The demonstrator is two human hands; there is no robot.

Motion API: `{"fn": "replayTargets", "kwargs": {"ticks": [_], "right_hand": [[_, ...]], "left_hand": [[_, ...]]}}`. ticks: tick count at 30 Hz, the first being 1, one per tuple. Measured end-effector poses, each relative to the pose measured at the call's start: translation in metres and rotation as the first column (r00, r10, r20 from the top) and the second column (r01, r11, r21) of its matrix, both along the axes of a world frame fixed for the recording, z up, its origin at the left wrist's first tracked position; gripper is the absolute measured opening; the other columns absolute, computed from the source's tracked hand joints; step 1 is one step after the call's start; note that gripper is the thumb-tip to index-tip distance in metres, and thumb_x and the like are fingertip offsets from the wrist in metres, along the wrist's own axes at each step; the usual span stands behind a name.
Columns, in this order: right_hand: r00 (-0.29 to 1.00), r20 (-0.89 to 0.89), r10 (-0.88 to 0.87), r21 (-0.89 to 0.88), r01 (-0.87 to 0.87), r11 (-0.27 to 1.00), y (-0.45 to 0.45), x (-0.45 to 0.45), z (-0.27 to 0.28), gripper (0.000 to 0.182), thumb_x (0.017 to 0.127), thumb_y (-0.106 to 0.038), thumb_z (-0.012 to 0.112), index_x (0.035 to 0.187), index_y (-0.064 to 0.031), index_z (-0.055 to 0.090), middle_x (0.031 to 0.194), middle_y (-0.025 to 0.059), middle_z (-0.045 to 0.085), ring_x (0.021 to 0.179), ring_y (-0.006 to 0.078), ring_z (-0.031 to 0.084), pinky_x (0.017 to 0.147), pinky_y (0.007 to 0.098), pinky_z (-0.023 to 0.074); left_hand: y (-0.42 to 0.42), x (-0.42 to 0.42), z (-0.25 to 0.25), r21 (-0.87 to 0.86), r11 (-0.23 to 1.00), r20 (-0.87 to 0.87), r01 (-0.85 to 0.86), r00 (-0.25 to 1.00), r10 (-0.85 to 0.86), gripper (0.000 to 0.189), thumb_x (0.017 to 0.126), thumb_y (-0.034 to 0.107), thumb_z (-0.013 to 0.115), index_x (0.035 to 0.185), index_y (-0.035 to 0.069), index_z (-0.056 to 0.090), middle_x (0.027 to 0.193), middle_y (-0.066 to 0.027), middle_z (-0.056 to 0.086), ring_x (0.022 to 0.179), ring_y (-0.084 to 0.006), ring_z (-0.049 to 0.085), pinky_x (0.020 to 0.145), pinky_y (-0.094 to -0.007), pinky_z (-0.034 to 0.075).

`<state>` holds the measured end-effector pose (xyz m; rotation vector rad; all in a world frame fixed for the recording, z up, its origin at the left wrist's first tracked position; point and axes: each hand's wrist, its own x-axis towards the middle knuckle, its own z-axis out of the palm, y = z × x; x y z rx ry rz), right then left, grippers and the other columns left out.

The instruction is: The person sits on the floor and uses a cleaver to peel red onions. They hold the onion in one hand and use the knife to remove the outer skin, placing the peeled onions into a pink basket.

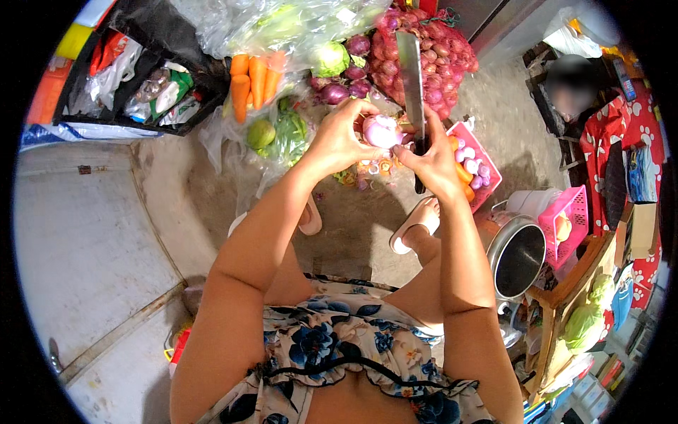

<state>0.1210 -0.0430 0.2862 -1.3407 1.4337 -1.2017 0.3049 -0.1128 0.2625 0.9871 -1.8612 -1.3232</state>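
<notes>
My left hand (341, 135) is closed around one side of a pale, partly peeled onion (381, 131). On the onion's other side, the fingers of my right hand (434, 159) touch it while also gripping the dark handle of a large knife (411, 74), whose blade points away from me. Beneath my hands, onion skins and vegetable scraps (376, 168) lie on the floor. Just right of my right hand is a pink plastic basket (490, 188) with peeled onions (479, 169) and peeled carrots (466, 174).
Ahead lie a red mesh sack of onions (439, 69), loose red onions (335, 94), carrots (257, 79) and leafy vegetables in plastic (290, 130). A metal pot (495, 249) stands at right, near a wooden table (551, 297). Another person (572, 90) is at the upper right.
</notes>
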Motion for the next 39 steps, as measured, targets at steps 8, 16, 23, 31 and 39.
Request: {"fn": "replayTargets", "kwargs": {"ticks": [8,16,23,31,39], "right_hand": [[0.995,0.102,0.008,0.071,-0.015,0.997,0.004,-0.008,0.004,0.060,0.070,-0.001,0.070,0.125,-0.0029,0.045,0.094,0.0037,0.061,0.082,0.0098,0.056,0.073,0.0258,0.0484],[0.998,0.042,-0.052,0.065,0.049,0.997,0.001,0.000,-0.004,0.050,0.069,-0.001,0.068,0.116,-0.0025,0.050,0.091,0.0036,0.061,0.080,0.0102,0.057,0.072,0.0255,0.0482],[0.982,-0.084,-0.169,-0.017,0.168,0.986,-0.001,0.008,-0.014,0.042,0.069,-0.003,0.066,0.108,-0.0010,0.053,0.088,0.0088,0.065,0.079,0.0154,0.061,0.073,0.0293,0.0495],[0.982,-0.056,-0.182,-0.021,0.181,0.983,-0.002,0.006,-0.011,0.037,0.071,0.001,0.065,0.106,-0.0013,0.054,0.087,0.0066,0.065,0.078,0.0128,0.060,0.072,0.0282,0.0494],[0.985,-0.002,-0.174,0.009,0.174,0.985,0.000,0.000,0.003,0.039,0.070,0.004,0.066,0.107,-0.0016,0.057,0.084,0.0007,0.062,0.073,0.0074,0.055,0.067,0.0235,0.0473]], "left_hand": [[0.002,-0.005,0.007,0.145,0.989,-0.089,0.028,0.996,-0.015,0.063,0.057,0.015,0.089,0.107,-0.001,0.053,0.099,-0.0113,0.062,0.090,-0.0167,0.062,0.079,-0.0303,0.051],[0.010,-0.010,-0.002,-0.020,0.993,0.021,-0.112,0.993,0.113,0.064,0.053,0.015,0.088,0.105,0.000,0.053,0.101,-0.0145,0.060,0.091,-0.0233,0.063,0.079,-0.0339,0.051],[0.016,-0.017,0.005,-0.295,0.936,0.138,-0.192,0.961,0.241,0.061,0.053,0.012,0.085,0.103,0.002,0.052,0.096,-0.0092,0.055,0.084,-0.0182,0.059,0.075,-0.0311,0.049],[0.018,-0.017,0.007,-0.281,0.937,0.039,-0.209,0.973,0.229,0.062,0.052,0.016,0.087,0.102,0.003,0.053,0.098,-0.0133,0.057,0.089,-0.0278,0.059,0.078,-0.0381,0.048],[0.003,-0.004,0.002,0.308,0.948,-0.365,0.075,0.930,0.045,0.053,0.072,0.007,0.078,0.117,0.000,0.050,0.108,-0.0095,0.060,0.097,-0.0172,0.060,0.086,-0.0309,0.049]]}}
